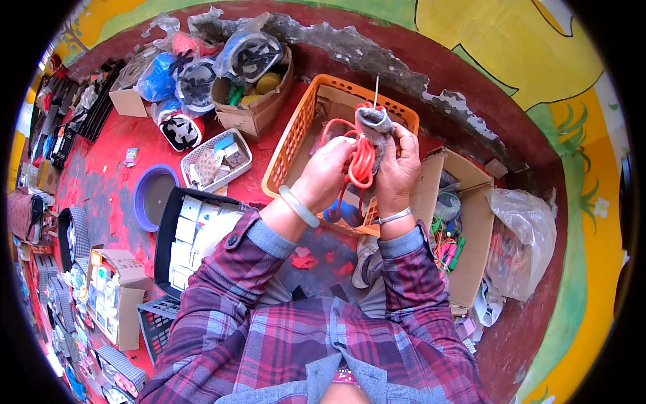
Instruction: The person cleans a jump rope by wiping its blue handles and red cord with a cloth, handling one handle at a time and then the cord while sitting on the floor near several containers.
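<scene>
Above the orange plastic basket, the left hand pinched the coiled red-orange cord, apparently light, supple and best held at its gathered middle, while the right hand gripped the grey fabric piece against it.

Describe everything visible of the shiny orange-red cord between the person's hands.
The shiny orange-red cord looks like rubber or plastic, gathered into a bundle of loops, one wider loop arching left. The left hand grips it; a grey, fuzzy fabric piece in the right hand lies against it. It hangs above the orange perforated plastic basket.
</scene>
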Demonstrator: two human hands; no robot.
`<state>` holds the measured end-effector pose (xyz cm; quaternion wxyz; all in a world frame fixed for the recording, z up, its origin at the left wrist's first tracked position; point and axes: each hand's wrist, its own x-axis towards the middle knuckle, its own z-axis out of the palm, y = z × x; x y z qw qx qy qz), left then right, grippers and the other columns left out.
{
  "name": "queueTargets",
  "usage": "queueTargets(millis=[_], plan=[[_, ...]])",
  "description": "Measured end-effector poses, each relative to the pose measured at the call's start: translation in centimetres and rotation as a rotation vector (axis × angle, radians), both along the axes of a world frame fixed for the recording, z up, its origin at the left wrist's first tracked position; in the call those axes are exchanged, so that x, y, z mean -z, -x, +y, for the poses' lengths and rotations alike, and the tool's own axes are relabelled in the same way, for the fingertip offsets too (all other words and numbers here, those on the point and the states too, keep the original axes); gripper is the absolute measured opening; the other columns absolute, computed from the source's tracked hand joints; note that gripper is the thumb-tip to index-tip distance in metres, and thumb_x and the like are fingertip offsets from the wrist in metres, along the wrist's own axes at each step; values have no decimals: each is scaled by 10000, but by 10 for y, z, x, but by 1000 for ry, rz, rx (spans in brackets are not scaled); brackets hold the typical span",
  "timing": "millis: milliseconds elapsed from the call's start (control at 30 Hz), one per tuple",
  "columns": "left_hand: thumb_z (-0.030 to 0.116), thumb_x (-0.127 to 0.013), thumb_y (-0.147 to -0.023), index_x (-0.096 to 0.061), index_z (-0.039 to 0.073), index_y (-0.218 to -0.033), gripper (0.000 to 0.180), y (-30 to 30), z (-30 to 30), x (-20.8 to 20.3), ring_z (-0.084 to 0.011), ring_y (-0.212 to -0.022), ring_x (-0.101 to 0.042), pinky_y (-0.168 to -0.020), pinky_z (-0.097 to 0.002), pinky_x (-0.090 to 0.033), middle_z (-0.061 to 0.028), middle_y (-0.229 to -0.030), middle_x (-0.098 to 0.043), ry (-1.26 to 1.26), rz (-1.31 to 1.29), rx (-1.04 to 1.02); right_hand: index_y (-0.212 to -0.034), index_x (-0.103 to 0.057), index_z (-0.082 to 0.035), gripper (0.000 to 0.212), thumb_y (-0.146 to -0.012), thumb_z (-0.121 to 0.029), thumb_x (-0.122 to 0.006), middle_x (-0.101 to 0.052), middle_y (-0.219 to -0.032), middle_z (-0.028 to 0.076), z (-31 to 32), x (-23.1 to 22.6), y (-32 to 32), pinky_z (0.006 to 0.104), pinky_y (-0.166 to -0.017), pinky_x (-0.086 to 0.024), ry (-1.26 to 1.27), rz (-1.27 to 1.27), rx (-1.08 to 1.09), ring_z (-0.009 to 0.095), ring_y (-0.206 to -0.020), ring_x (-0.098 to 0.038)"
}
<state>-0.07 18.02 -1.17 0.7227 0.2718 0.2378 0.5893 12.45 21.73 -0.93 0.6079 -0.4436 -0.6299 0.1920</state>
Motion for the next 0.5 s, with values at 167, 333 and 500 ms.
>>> queueTargets(millis=[167, 333, 500], plan=[[317, -441, -975, -516, 48, -1194, 355, 3, -2, 5, -129, -1006, -561, -910, -299, -447, -51, -1115, -579, -106, 143, 68, -1001, -608, -2, 156, -848, -17, -577, -586, -964, 111, 2, 1, -1, 309, -805, -463, 111, 81, -96, 224, -896, -588], [493, -495, -899, -543, 100, -1109, 448, -8, -3, -5, -119, -972, -549, -859, -304, -463, -28, -1035, -586, 22, -158, -94, -974, -618, -3, 160, -818, -4, -582, -598, -932, 124, -18, -10, 10, 320, -785, -476, 54, -105, -178, 241, -875, -609], [719, -533, -706, -533, 7, -1070, 799, 4, 2, -6, -217, -989, -580, -897, -364, -484, -121, -1048, -584, -12, -129, -162, -1029, -605, 28, 171, -870, -14, -561, -627, -977, 72, -35, -14, 20, 227, -765, -475, 525, 414, -630, 111, -866, -592]])
